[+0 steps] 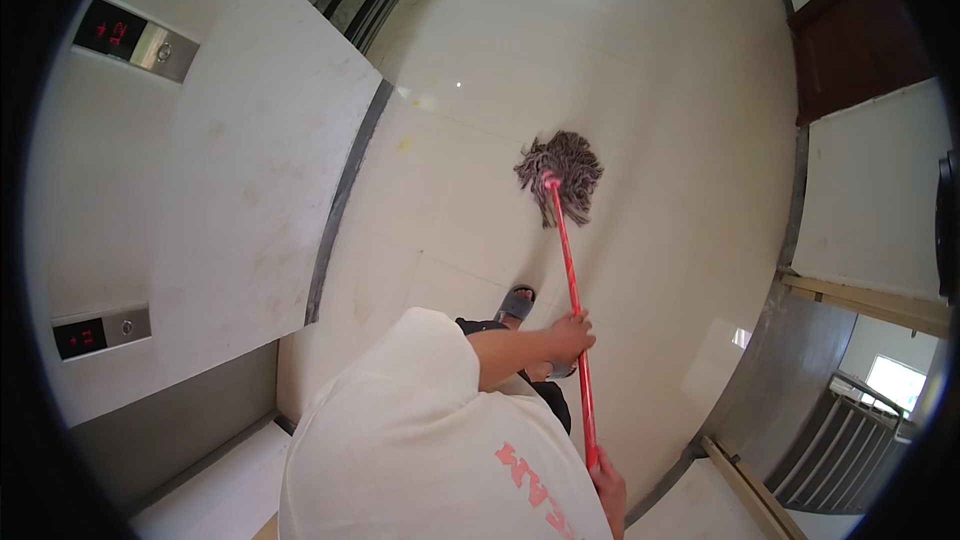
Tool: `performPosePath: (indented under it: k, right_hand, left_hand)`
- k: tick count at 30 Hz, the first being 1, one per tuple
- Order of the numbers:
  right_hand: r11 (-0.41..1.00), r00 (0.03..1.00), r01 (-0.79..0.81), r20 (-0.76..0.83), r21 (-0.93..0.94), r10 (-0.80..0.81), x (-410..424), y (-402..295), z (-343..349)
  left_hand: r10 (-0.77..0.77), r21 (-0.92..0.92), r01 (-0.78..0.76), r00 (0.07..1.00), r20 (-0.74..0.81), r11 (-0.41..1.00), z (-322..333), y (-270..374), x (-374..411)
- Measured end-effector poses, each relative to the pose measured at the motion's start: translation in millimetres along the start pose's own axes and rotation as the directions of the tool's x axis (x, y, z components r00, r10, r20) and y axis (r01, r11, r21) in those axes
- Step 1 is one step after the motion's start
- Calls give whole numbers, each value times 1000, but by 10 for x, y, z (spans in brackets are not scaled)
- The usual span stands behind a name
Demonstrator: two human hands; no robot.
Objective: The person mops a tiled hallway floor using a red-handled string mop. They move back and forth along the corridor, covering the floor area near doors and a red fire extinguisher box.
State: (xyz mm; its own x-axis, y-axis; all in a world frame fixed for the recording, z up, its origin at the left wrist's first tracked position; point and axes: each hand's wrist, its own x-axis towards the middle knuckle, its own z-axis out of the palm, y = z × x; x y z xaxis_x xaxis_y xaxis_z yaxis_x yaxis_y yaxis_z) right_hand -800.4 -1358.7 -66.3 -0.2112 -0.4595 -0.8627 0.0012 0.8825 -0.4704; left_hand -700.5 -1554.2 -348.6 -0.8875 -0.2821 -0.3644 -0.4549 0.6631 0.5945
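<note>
A string mop with a red pole reaches away from my body across the floor. Its grey-brown yarn head lies spread on the tiles, joined to the pole by a pink socket. My left hand is wrapped around the middle of the pole. Lower in the picture, my right hand grips the pole near its top end, beside my white shirt. One foot in a grey slide sandal shows left of the pole; the other is partly hidden behind my left forearm.
Glossy beige tiles bear yellow spots near the left wall. That wall carries two elevator call panels and a dark baseboard. On the right are a brown door and a doorway to a stair railing.
</note>
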Motion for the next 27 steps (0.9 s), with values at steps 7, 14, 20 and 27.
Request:
performPosePath:
  k: [7,14,20,27]
  right_hand:
    - [759,956,-288,216,584,196,871,-815,291]
    - [881,948,-208,-134,425,288,249,-895,-143]
    - [962,890,-230,-369,145,268,-529,-880,-422]
    - [941,873,-90,-481,-328,-84,-793,-1229,-699]
  left_hand:
    - [-193,175,171,974,117,970,-946,-948,348]
    - [-113,-82,108,992,-53,991,-738,-240,528]
    - [98,-237,-115,992,-83,965,-609,682,603]
    - [130,-317,-211,957,-260,925,-767,877,576]
